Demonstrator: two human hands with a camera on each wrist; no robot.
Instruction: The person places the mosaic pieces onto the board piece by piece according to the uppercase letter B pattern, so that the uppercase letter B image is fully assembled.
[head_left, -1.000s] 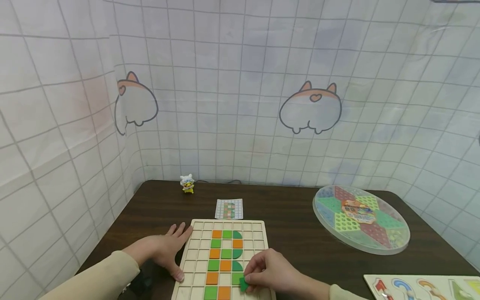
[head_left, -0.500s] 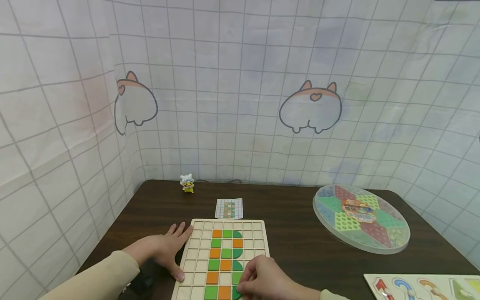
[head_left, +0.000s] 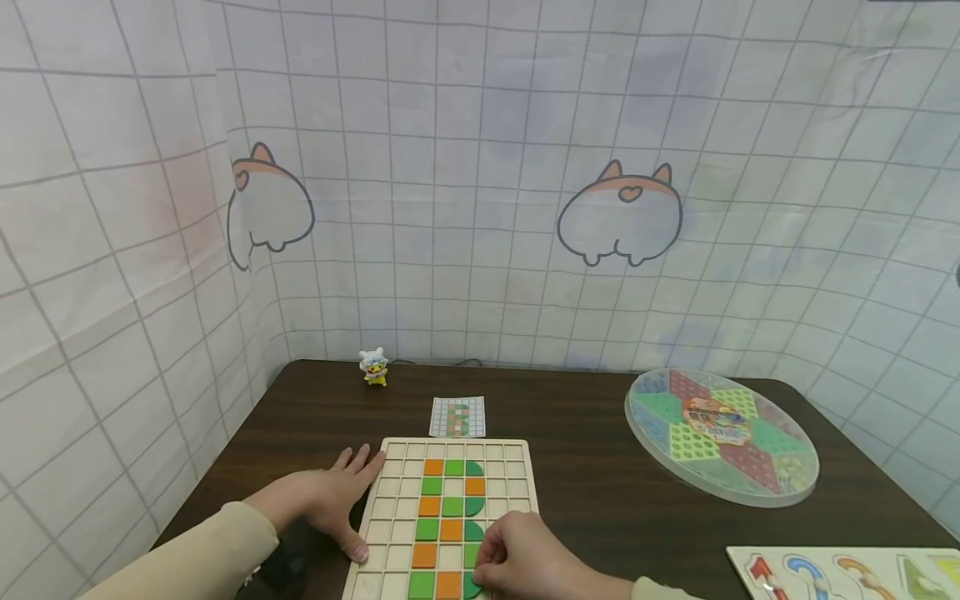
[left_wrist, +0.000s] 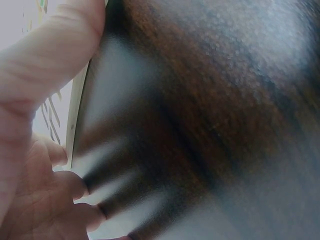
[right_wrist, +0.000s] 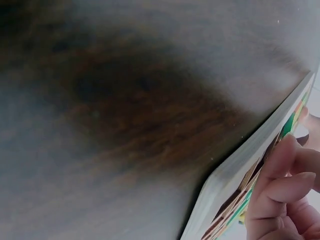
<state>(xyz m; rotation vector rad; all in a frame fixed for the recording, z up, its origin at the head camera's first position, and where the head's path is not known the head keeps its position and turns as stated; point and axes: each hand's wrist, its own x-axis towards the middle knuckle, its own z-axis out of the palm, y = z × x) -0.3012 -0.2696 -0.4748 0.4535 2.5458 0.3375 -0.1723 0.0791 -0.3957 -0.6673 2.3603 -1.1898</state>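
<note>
A pale wooden grid board [head_left: 392,507] lies on the dark table, with orange, light green and dark green tiles set in its middle columns. My left hand [head_left: 336,500] rests spread along the board's left edge, thumb on the rim; in the left wrist view this hand [left_wrist: 35,195] lies beside the board's side. My right hand [head_left: 525,554] pinches a dark green round-edged tile [head_left: 471,586] at the near end of the third filled column, partly hiding it. The right wrist view has the fingers of the right hand [right_wrist: 285,195] over the board's surface.
Behind the board lies a small printed pattern card [head_left: 457,417]. A white and yellow figurine [head_left: 373,367] stands farther back. On the right are a round Chinese checkers board [head_left: 720,437] and a picture puzzle board [head_left: 847,571]. A black object [head_left: 283,567] sits under the left forearm.
My right hand has moved left and down, bringing the dark green tile from beside the column into its near cell. Over the last half second it has barely moved. The left hand stays still.
</note>
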